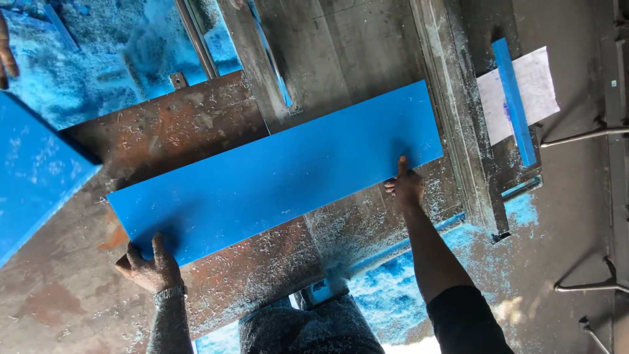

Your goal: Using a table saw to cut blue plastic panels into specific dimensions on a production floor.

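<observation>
A long blue board [275, 172] lies slanted across a rusty metal saw table [190, 124]. My left hand [149, 265] grips the board's near left corner, thumb on top. My right hand [406, 185] presses on the board's near edge towards its right end, fingers resting on the blue surface. A saw slot with a blue-dusted blade [272, 62] runs across the table just beyond the board.
A second large blue panel [33, 170] juts in at the left. Blue sawdust [98, 59] covers the far left and the floor [400, 295] by my legs. A narrow blue strip [514, 98] lies on white paper [534, 85] at the right. Another person's fingers [6, 59] show at the left edge.
</observation>
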